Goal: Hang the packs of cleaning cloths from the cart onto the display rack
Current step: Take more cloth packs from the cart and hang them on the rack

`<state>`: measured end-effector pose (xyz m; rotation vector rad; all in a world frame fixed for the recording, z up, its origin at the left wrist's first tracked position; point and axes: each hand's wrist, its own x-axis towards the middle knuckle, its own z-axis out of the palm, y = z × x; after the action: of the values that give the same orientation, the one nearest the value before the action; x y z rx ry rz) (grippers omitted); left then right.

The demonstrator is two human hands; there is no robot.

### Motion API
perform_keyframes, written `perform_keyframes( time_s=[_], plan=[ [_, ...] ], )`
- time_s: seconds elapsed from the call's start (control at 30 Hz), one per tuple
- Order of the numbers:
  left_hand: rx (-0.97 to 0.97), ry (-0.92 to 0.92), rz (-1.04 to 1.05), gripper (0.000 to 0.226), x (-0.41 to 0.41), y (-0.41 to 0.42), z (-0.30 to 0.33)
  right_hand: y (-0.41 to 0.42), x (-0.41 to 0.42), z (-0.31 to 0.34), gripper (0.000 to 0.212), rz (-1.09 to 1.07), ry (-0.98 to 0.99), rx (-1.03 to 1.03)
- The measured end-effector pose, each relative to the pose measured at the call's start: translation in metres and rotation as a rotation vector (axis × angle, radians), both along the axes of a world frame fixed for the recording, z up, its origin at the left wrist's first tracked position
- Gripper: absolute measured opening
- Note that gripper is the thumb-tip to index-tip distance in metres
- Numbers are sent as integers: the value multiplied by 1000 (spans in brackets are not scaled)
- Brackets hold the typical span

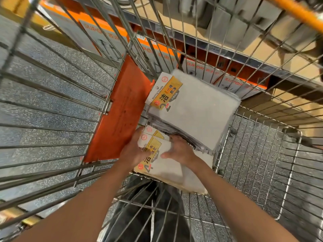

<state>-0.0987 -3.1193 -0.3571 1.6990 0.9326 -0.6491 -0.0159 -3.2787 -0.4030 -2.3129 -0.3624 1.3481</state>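
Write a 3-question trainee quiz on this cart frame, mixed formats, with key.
1. True or false: both hands are on the near stack of cloth packs in the wire cart.
2. The orange panel lies on which side of the packs? A) the person's left B) the person's right C) under them
3. Fill in: the far stack shows a large digit ___ on its label.

Key: 1 true: left hand, right hand. 2 A. 3 "2".
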Motion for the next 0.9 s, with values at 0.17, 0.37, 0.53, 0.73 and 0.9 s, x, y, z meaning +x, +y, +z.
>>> perform_keyframes(
  time_s=[0.17, 0.37, 0.53, 0.73, 0.9],
  plan=[
    [18, -38, -22, 87, -2, -8, 4, -7, -6, -4, 85, 64, 111, -4],
    [-113, -68, 136, 105, -15, -6, -29, -6, 3, -4, 105, -63, 314, 26],
    [-219, -29, 209, 105, -10, -4, -9, -5, 12, -7, 104, 54, 341, -27],
    [-231, -71, 175, 105, -10, 1, -10, 1, 16, -10, 111, 79, 416, -37],
    [-208, -113, 66, 104, -13, 3, -9, 4, 15, -14, 109, 131, 477, -56]
  ],
)
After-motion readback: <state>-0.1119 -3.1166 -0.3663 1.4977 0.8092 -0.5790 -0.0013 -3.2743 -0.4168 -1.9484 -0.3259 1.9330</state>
